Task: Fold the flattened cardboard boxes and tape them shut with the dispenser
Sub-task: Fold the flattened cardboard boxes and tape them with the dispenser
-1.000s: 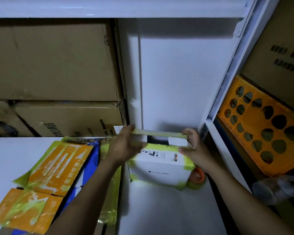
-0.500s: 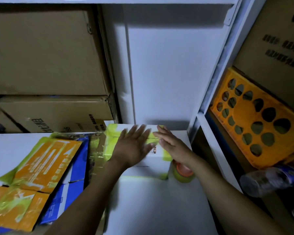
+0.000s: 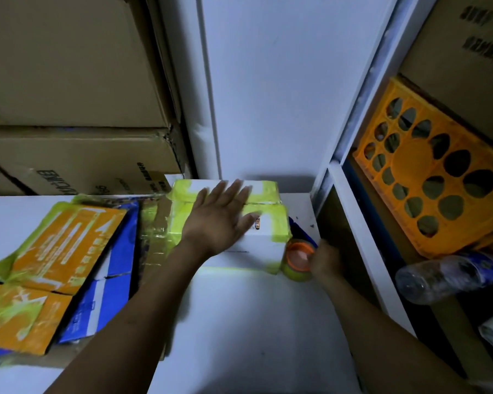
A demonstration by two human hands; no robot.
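in the head view the left hand point(image 3: 219, 220) presses flat, fingers straight, on the small white cardboard box point(image 3: 264, 247) edged in yellow-green tape; the orange-cored tape roll point(image 3: 298, 260) sits just right of it, against the blurred right hand point(image 3: 326, 264), grip unclear.

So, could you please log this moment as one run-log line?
left hand: flat on box top | right hand: at tape roll, grip blurred | flat boxes: lying to the left

Left hand point(image 3: 217, 220) flat atop white box point(image 3: 265, 247)
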